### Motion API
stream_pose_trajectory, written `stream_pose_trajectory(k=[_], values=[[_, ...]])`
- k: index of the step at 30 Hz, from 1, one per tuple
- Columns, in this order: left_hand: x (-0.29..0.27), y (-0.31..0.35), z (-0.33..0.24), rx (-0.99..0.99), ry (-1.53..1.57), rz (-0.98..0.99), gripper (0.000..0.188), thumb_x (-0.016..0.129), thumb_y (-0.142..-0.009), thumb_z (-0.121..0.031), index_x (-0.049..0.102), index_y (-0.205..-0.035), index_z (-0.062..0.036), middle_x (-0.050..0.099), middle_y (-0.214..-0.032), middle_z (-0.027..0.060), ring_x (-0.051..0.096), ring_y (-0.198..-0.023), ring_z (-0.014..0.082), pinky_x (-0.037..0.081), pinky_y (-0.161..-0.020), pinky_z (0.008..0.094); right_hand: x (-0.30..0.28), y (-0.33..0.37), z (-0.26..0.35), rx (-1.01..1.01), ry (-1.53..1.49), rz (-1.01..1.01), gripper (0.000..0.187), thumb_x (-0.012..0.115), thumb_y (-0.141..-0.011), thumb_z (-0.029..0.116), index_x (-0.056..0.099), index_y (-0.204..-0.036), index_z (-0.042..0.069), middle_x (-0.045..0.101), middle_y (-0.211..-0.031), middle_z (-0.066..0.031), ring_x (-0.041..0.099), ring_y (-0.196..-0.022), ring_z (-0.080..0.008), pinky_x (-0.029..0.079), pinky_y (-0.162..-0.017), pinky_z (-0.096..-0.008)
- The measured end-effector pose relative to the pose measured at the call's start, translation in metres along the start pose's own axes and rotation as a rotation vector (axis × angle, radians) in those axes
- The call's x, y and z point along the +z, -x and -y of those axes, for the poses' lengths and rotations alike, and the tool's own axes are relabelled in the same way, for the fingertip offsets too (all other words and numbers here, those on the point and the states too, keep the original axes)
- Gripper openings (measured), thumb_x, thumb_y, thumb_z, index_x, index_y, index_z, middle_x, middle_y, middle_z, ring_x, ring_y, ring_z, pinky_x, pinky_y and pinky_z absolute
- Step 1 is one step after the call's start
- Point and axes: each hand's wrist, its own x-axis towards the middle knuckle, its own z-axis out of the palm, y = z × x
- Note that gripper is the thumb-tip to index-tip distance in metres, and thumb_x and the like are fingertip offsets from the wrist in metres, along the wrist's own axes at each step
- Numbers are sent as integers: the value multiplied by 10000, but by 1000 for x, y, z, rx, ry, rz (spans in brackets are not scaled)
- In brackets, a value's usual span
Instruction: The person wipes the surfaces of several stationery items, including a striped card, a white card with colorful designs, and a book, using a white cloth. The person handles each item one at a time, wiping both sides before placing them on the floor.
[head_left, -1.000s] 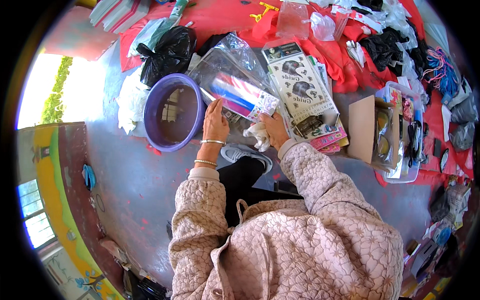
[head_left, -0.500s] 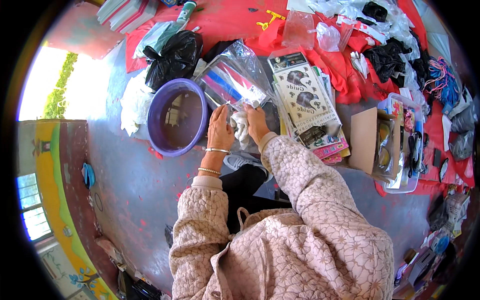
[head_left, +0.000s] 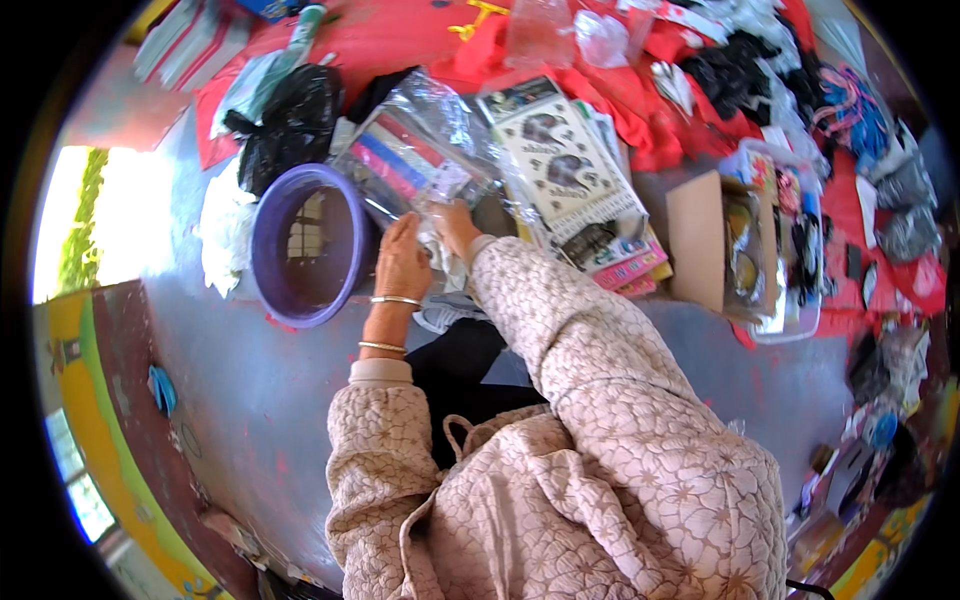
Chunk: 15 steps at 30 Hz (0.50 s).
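A clear plastic packet (head_left: 400, 150) with red, blue and white stripes inside lies ahead of my hands, its film crinkled and glossy. My left hand (head_left: 403, 265), with bangles on the wrist, has its fingers closed at the packet's near edge. Just right of it, my right hand (head_left: 456, 230) is closed around a crumpled white cloth (head_left: 434, 245), its fingertips against the packet's near right part. The fingertips of the right hand are partly blurred. Left of my hands stands a purple basin (head_left: 262, 262) of murky water.
A stack of printed sheets and booklets (head_left: 570, 170) lies right of the packet. Farther right are an open cardboard box (head_left: 697, 245) and a clear plastic bin (head_left: 800, 325). A black plastic bag (head_left: 290, 125) sits behind the basin. Red cloth (head_left: 400, 40) spreads across the back.
The view has shifted, so most things appear farther left. My right hand and the cloth have moved closer to my left hand, against the packet. My left hand stays at its near edge.
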Motion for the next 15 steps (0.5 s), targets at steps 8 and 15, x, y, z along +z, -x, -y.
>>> stream_pose_trajectory(k=[8, 15], values=[[-3, -5, -6, -15, -39, 50, 492, 462, -682, 45, 456, -1174, 65, 467, -1220, 219, 419, -1168, 340, 319, -1007, 377, 1, 4, 1, 26, 234, -67, 197, 657, -714, 75, 582, -833, -63, 571, -714, -102, 533, -589, -164, 404, -472, -318], [8, -7, 0, 47, -124, 126, 561, 500, -694, 36, 396, -1245, 43, 394, -1304, 210, 348, -1228, 343, 275, -1039, 377, -12, 1, 9, -113, 131, 161, 366, 699, -676, 220, 610, -821, -104, 623, -748, -162, 586, -646, -189, 448, -560, -357]])
